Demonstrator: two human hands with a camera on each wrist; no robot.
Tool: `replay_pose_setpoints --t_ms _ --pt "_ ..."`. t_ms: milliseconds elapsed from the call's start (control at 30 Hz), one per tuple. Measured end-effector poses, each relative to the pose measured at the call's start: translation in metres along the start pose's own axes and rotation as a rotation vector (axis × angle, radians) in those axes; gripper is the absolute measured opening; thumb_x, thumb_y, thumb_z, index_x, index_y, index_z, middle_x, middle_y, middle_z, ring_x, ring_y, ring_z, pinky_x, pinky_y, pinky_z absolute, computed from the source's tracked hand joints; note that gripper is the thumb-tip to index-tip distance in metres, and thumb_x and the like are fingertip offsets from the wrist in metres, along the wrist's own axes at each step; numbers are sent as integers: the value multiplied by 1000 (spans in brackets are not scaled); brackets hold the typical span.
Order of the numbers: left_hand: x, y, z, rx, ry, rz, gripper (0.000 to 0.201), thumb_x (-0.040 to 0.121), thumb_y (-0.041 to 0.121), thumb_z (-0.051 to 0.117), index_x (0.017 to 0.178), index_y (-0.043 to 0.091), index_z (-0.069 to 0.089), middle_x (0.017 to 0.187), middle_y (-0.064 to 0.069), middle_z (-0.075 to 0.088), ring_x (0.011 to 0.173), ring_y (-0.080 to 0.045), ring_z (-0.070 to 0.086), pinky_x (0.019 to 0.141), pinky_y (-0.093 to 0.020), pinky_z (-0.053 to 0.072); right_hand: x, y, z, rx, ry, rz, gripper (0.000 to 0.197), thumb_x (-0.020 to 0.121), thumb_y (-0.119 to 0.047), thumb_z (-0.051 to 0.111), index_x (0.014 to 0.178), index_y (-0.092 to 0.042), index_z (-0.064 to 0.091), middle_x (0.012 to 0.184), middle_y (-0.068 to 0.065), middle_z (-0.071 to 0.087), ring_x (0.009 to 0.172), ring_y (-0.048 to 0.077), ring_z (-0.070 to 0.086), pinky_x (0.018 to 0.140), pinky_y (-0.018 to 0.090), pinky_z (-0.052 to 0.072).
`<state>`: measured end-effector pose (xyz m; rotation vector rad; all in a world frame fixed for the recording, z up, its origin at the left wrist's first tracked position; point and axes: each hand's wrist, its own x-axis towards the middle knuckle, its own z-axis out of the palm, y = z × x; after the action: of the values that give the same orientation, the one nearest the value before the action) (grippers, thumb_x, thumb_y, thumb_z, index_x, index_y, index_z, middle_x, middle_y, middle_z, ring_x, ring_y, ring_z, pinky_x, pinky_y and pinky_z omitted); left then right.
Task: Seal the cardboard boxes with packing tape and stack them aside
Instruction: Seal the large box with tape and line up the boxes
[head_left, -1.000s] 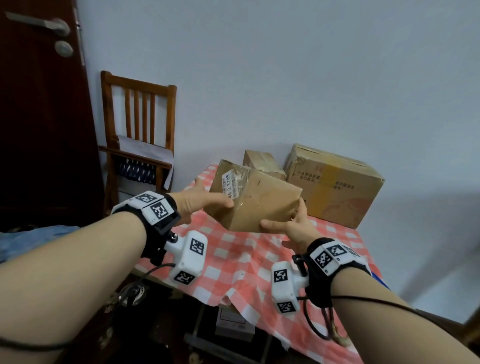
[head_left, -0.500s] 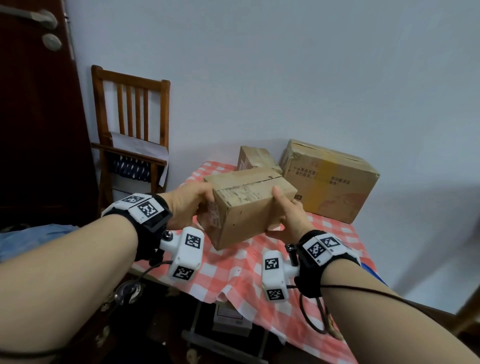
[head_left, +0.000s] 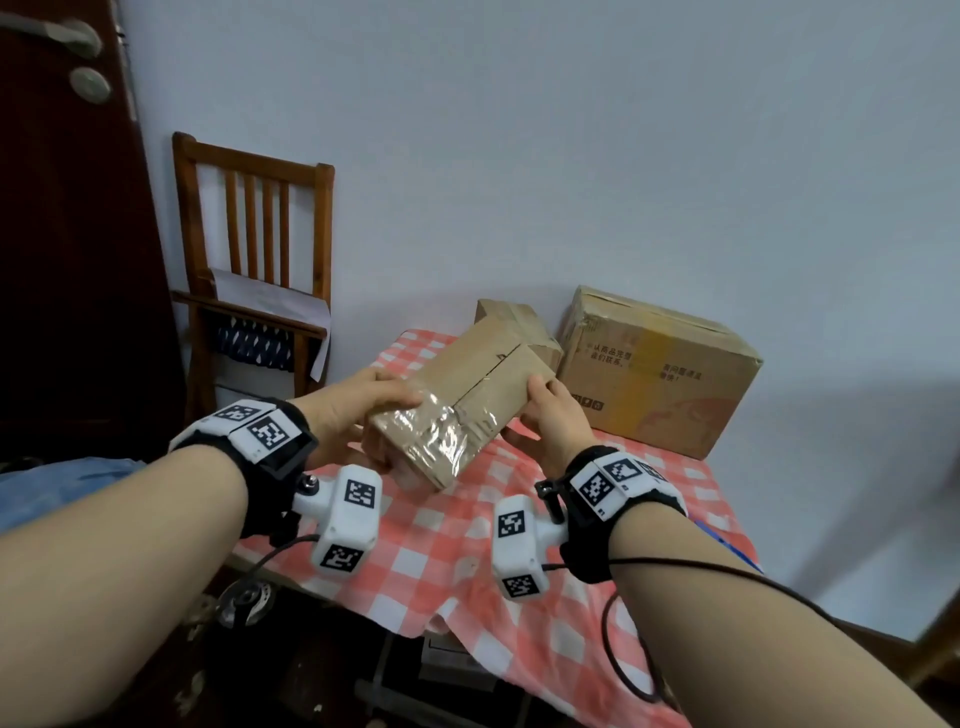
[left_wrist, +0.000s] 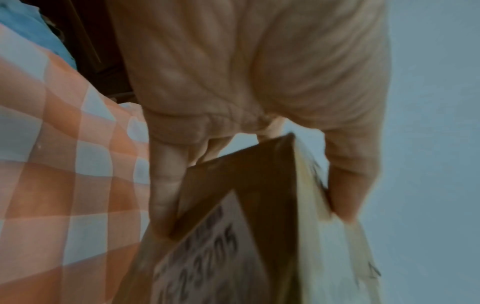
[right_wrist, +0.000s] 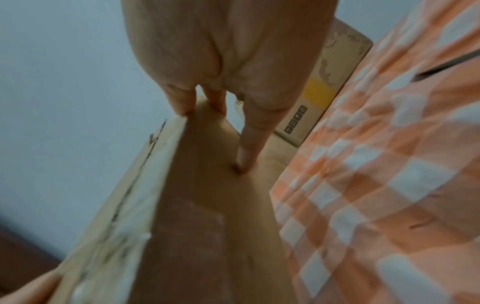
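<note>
Small cardboard box (head_left: 457, 400) held in air above the checked tablecloth (head_left: 441, 540), tilted, its tape-wrapped end toward the near table edge. Left hand (head_left: 353, 410) clamps its 9 o'clock side, thumb on top, fingers beneath; right hand (head_left: 550, 415) grips the 3 o'clock corner. Bare cloth lies below at 6 o'clock; large box (head_left: 654, 364) and another small box (head_left: 511, 317) stand against the wall at 1 to 2 o'clock.

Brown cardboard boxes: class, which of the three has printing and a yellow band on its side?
The largest brown cardboard box, standing at the table's far right by the wall. The other two show plain brown card there.
</note>
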<state>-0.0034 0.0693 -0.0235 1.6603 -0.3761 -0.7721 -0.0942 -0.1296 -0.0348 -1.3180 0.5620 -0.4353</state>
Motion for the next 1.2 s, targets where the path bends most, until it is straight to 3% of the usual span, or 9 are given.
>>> replay_pose_setpoints --t_ms 100,233,400,567,667,767,933,1067,1200 --pt "11 -2 -7 -47 -65 -27 60 59 33 71 116 18 56 98 -10 68 84 -24 67 69 -38 59 14 -4 23 39 -81 0 20 100 -23 44 117 -13 46 112 13 62 93 23 64 80 35 55" --pt "39 9 -17 -188 3 -52 57 68 42 73 118 18 61 105 -12 66 95 -27 62 65 -35 58 40 -12 46 -201 -190 -90 36 98 -19 47 130 -2 50 90 4 62 78 17 58 70 25 50" --pt "92 34 -29 -267 71 -62 38 85 48 58 111 20 61 85 -11 72 80 -27 63 64 -35 57 90 -34 26 -1216 66 -339 58 88 -32 59 140 -14 40 134 13 49 119 28 48 100 38 42" --pt "149 49 -27 -236 93 -64 39 87 41 52 111 12 59 79 -13 65 70 -27 59 72 -34 47 148 -33 18 -1576 202 -243 92 74 -67 60 146 -23 21 142 24 33 133 40 30 111 47 30" --pt "177 50 -27 -223 107 -60 31 88 36 53 105 11 60 81 -14 64 72 -28 58 80 -36 47 173 -27 19 -1638 207 -140 97 71 -72 57 145 -22 20 140 25 35 129 40 36 106 46 36" --pt "199 50 -29 -218 134 -75 29 88 40 56 98 13 60 81 -12 65 77 -28 58 91 -41 46 189 -26 18 -1672 185 -101 79 69 -72 58 131 -29 33 131 25 42 122 41 37 97 45 37" --pt "214 53 -31 -236 182 -97 28 87 42 55 90 14 57 74 -10 62 72 -27 57 80 -37 47 194 -35 17 -1602 85 -54 66 74 -63 61 131 -41 36 146 24 18 135 49 16 107 61 23" --pt "222 56 -27 -207 217 -106 29 87 42 54 88 13 55 59 -7 64 70 -26 56 80 -36 47 192 -29 13 -1482 126 -160 59 78 -57 60 131 -40 40 139 18 24 128 43 24 101 52 36" --pt "235 64 -14 -181 272 -83 29 89 41 53 82 13 52 54 -6 60 67 -24 52 92 -39 44 193 -27 21 -1443 272 -312 56 82 -55 57 130 -32 38 140 23 26 130 49 21 102 57 36"
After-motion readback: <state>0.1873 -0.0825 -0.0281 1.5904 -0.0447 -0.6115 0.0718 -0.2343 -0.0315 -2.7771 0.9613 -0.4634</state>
